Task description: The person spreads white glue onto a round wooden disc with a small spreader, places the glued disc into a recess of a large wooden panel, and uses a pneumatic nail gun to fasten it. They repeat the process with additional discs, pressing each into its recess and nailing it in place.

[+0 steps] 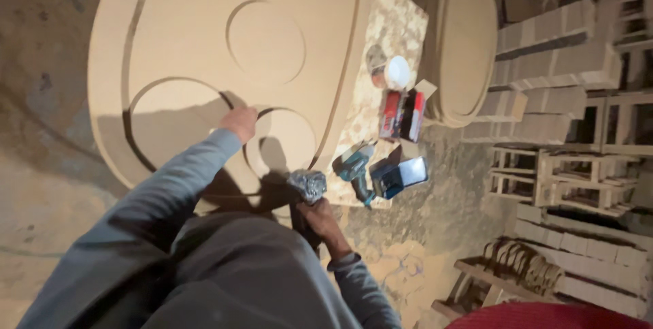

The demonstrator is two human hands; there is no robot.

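There is a single view, from a camera worn on the person's head; it looks steeply down over the chest and both sleeves, so the torso fills the near edge; the picture is tilted, the floor running off to the left and far right; the hands sit near the middle, close to the lens, the left hand (238, 123) on a large routed board (204, 2) and the right hand (320, 217) lower; stacked wooden frames (564, 179) lie farther off at right.
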